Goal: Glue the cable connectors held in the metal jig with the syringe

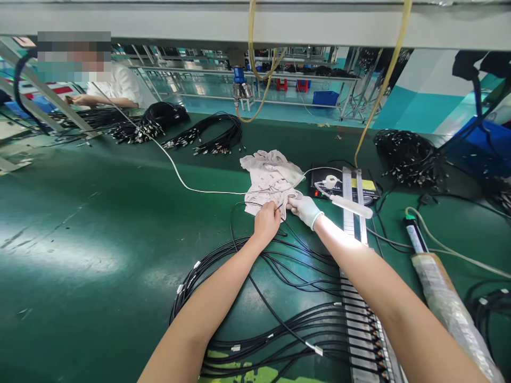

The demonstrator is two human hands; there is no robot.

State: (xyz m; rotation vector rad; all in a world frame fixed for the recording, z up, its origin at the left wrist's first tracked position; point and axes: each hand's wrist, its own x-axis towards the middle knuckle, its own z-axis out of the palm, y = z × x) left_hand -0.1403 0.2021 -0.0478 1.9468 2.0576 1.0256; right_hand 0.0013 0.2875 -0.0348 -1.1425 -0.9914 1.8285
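Note:
My bare left hand (266,222) pinches the near edge of a pile of white cotton gloves (270,178) lying on the green table (99,223). My right hand (305,208) wears a white glove and grips the same pile from the right, its fingers curled. Both hands meet at the pile's near edge. Loose black cables (279,298) lie coiled beneath my forearms.
A metal jig rail (353,213) runs toward me on the right with cable ends clipped in. A black control box (339,186), a white tool (351,206), a wrapped tube (447,303) and cable bundles (215,135) lie about. Another person's arm (104,100) rests far left.

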